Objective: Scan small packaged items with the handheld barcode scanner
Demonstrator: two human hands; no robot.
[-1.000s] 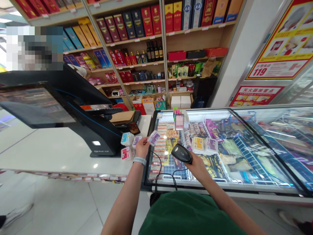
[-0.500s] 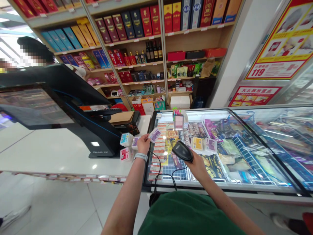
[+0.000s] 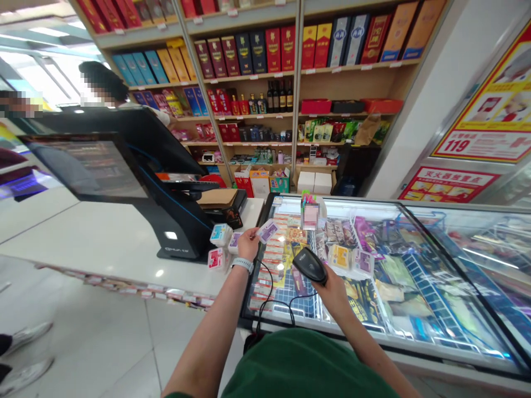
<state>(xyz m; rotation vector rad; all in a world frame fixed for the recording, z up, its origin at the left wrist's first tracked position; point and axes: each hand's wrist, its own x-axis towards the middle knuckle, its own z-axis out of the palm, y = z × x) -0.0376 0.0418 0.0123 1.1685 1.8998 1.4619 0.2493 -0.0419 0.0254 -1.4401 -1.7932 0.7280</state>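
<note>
Your left hand (image 3: 249, 244) pinches a small packet (image 3: 267, 231) in closed fingers (image 3: 253, 235), its long axis tilting up-right over the freezer (image 3: 415, 347). Your right hand (image 3: 337, 293) grips a barcode scanner (image 3: 310, 265), just below and right of the packet.

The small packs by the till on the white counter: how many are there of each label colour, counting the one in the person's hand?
Blue-labelled tub: 1
Pink-labelled tub: 1
Purple-labelled packs: 2, the counter pack and the held pack in the left hand
Total: 4
</note>
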